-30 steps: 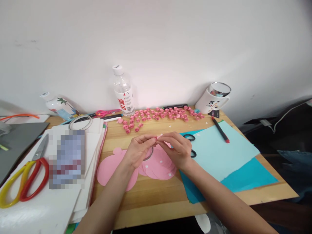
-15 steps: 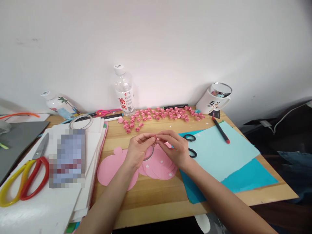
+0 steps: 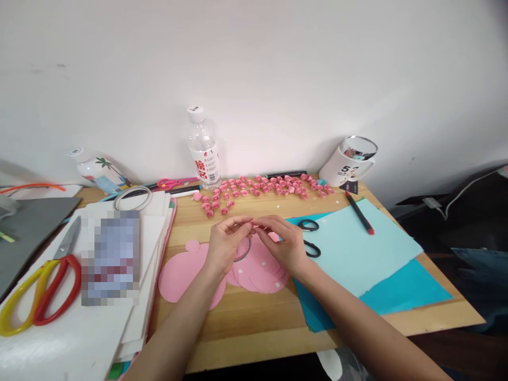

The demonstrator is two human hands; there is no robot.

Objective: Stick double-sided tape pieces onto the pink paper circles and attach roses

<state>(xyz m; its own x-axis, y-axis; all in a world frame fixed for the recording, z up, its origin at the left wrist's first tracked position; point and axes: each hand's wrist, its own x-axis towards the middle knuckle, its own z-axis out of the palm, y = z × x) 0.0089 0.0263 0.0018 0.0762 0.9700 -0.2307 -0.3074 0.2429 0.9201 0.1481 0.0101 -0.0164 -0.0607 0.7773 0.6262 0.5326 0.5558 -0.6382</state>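
Note:
My left hand [image 3: 225,247] and my right hand [image 3: 284,244] meet above the middle of the table, fingertips pinched together. Between them is a small piece of pink paper [image 3: 253,225], mostly hidden by the fingers. Pink paper cutouts with rounded edges lie below: one cutout [image 3: 180,278] by my left forearm, and a pile of cutouts [image 3: 260,278] under my hands with small white bits on it. A grey ring-shaped edge [image 3: 246,254] shows on the pile beside my left hand. Beyond my hands are several rolled pink paper roses [image 3: 278,185].
Black-handled scissors [image 3: 311,225] and a red-tipped marker [image 3: 360,212] lie on blue paper sheets [image 3: 369,248] at right. A mug [image 3: 347,164] and a bottle [image 3: 204,153] stand by the wall. Red-and-yellow scissors [image 3: 59,288] rest on white papers [image 3: 79,344] at left.
Both hands stay pinched together in nearly the same spot, with only slight finger movement. The view has shifted very slightly. Objects on the table lie as before.

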